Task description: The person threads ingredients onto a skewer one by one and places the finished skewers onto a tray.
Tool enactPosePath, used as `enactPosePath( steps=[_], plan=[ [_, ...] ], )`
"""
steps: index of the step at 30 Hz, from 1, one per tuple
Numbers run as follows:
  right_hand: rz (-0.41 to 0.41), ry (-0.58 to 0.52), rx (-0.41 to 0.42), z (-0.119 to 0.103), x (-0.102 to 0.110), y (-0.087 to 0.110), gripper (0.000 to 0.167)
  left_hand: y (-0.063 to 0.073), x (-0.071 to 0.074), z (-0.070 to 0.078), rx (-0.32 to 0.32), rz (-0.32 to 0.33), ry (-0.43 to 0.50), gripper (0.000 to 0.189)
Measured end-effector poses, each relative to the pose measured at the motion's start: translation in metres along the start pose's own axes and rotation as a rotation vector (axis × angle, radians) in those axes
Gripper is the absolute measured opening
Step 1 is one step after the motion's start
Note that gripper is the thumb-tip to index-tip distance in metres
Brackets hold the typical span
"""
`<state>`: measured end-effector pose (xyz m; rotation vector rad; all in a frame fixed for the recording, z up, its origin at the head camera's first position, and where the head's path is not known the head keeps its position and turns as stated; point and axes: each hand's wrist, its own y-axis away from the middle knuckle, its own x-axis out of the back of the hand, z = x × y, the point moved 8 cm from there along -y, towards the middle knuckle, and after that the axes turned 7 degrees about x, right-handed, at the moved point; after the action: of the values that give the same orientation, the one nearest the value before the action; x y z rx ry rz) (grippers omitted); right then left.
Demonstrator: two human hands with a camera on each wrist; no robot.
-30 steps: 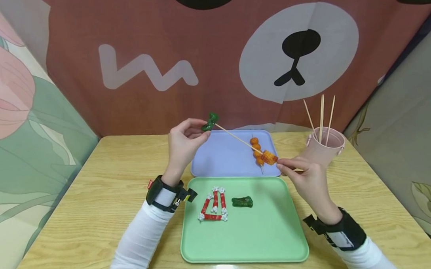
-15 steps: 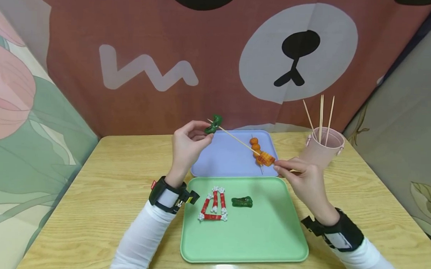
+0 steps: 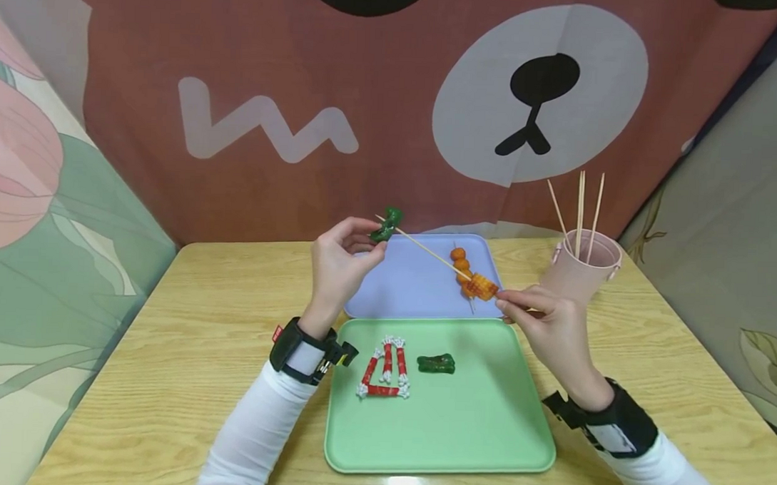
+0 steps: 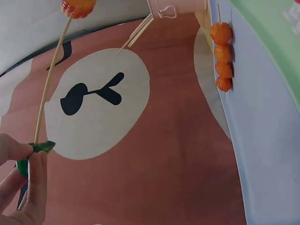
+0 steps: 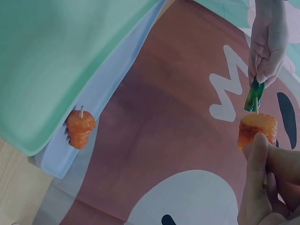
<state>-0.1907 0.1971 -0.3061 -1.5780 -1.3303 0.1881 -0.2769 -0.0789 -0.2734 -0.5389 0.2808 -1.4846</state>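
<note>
My left hand [image 3: 341,262] pinches a glossy green pepper piece [image 3: 389,225] between thumb and fingers, above the back tray. A thin wooden skewer [image 3: 431,254] runs through the pepper, its tip showing just past it. Near the other end of the skewer sits an orange-yellow corn piece [image 3: 482,287]. My right hand [image 3: 555,323] grips the skewer's end right beside the corn; in the right wrist view the thumb [image 5: 258,145] lies against the corn [image 5: 258,127]. Between corn and pepper a length of stick is bare. The left wrist view shows the pepper [image 4: 43,146] partly hidden by fingers.
On the blue tray [image 3: 387,289] lies a skewer of orange balls [image 3: 459,254]. The green tray [image 3: 446,437] in front bears several red sticks with white ends [image 3: 383,391] and another green pepper piece [image 3: 436,363]. A pink bucket [image 3: 570,277] of skewers stands back right.
The left hand and the pepper moved slightly right along the skewer, and the skewer's tip came out past the pepper. The right hand shifted a little left, then stayed nearly still.
</note>
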Motion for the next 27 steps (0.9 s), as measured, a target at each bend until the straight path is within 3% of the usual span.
enactPosePath(
  steps=[2, 8, 15, 21, 27],
  plan=[
    [0.008, -0.009, 0.008, -0.002, 0.0, 0.0, 0.017, 0.0, -0.004, -0.003, -0.009, -0.014, 0.008, 0.023],
    [0.004, -0.04, 0.018, -0.007, -0.006, 0.001, 0.015, 0.008, -0.03, -0.002, -0.028, -0.142, -0.007, 0.022],
    [0.01, -0.028, 0.02, -0.013, -0.004, 0.0, 0.014, 0.014, -0.035, -0.002, -0.047, -0.128, -0.024, 0.021],
    [0.011, -0.014, 0.022, -0.015, -0.003, 0.001, 0.013, 0.015, -0.037, 0.0, -0.021, -0.131, -0.025, 0.023],
    [0.028, 0.004, 0.033, -0.017, -0.001, 0.002, 0.014, 0.022, -0.036, 0.027, -0.019, -0.149, -0.036, 0.022]
  ],
)
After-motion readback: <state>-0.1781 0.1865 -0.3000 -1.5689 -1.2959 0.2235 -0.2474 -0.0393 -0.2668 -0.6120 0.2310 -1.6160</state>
